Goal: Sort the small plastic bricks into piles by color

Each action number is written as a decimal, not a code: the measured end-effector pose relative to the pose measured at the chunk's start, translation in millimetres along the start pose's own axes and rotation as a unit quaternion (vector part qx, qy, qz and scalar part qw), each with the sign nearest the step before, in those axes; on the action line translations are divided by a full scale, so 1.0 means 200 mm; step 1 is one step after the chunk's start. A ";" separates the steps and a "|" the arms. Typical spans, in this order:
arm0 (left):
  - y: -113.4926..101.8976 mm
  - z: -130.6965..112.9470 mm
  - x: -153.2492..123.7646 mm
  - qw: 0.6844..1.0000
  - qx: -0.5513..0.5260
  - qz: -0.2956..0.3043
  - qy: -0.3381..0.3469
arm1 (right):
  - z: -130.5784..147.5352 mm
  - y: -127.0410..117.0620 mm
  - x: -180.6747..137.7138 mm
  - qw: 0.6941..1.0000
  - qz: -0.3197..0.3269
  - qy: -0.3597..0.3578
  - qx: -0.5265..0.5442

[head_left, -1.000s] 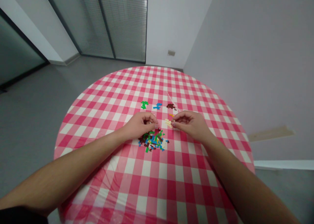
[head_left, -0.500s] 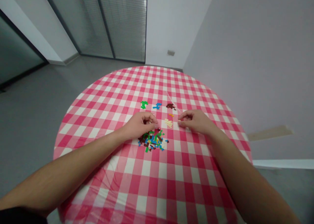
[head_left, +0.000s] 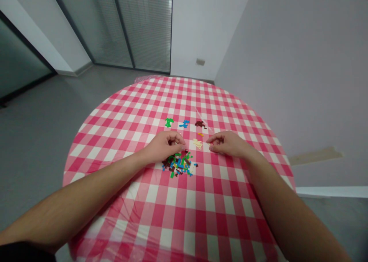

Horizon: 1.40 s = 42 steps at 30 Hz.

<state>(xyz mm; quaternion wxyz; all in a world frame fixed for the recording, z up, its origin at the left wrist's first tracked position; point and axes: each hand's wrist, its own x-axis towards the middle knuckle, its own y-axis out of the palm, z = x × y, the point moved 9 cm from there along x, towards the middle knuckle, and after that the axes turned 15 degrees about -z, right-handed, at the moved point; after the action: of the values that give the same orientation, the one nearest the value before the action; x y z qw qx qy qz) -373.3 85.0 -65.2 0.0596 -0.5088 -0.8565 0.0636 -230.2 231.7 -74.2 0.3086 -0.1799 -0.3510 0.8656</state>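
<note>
My left hand (head_left: 167, 145) is closed in a pinch at the upper edge of a mixed pile of small toy bricks (head_left: 178, 165); whatever its fingertips hold is too small to make out. To the right, my right hand (head_left: 228, 143) has thumb and index finger a little apart. Beside those fingertips lies a small heap of cream bricks (head_left: 197, 143), not touched by the hand. Just above that heap are a few yellow-orange bricks (head_left: 200, 135). Farther off sit sorted groups of green bricks (head_left: 169, 122), blue bricks (head_left: 184, 124) and dark brown bricks (head_left: 199, 124).
A round table wears a red-and-white checked cloth (head_left: 172, 200) under a wrinkled clear plastic film. Behind it stand a glass partition with blinds (head_left: 143, 28) and a white wall (head_left: 198, 24). A grey wall (head_left: 310, 78) rises on the right.
My right hand has dropped slightly, and its thumb and index finger have parted. The left hand stays where it was, and the brick groups look the same.
</note>
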 end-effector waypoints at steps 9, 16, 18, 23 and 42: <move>0.00 0.01 0.00 1.000 0.001 -0.003 -0.005 | -0.01 -0.02 0.02 0.999 -0.023 -0.021 -0.037; 0.00 0.01 0.00 1.000 0.005 0.002 0.010 | 0.06 -0.02 0.01 0.994 -0.065 -0.054 -0.072; 0.00 0.01 0.00 1.000 0.006 0.001 0.008 | 0.07 -0.01 0.01 0.994 -0.063 -0.065 -0.069; 0.00 0.01 0.00 1.000 0.009 0.003 0.009 | 0.05 -0.01 0.01 0.996 -0.051 -0.045 -0.058; 0.00 0.01 0.00 1.000 -0.004 0.005 0.012 | 0.10 0.05 0.00 0.993 -0.067 -0.092 -0.043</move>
<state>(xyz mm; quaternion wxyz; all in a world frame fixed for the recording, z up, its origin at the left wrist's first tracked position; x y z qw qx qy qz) -373.0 85.3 -66.5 0.0677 -0.5144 -0.8532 0.0541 -244.7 216.5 -67.3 0.3245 -0.0885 -0.4258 0.8400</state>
